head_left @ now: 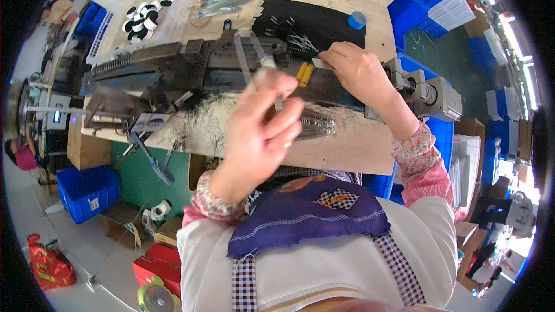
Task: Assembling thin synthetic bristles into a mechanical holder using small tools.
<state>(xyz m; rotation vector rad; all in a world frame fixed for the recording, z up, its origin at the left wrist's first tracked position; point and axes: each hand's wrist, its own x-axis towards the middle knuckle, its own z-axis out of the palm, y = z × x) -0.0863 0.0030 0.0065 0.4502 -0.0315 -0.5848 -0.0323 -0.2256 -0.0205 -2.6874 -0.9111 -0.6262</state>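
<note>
My left hand (260, 124) is raised in front of the dark metal bench machine (231, 60), its fingers curled round a pale, thin two-pronged thing (243, 60) that motion smears; its kind is unclear. Further right, my right hand (359, 72) reaches over the machine with fingertips pinched together, beside a small pale piece (322, 63) and dark bristles. Whatever sits between those fingertips is hidden. Between the hands, a yellow block (304, 74) rests on the machine. Behind lies a black cloth (341, 23) with several thin metal rods (298, 37) on it.
A clear crate (188, 0) holds black-and-white rolls (144, 18). Wire bundles lie behind the machine (222, 3) and in front of it (315, 124). A blue cap (356, 20) sits on the cloth. A motor (430, 95) juts out right. Black clippings (205, 110) litter the wooden bench (352, 147).
</note>
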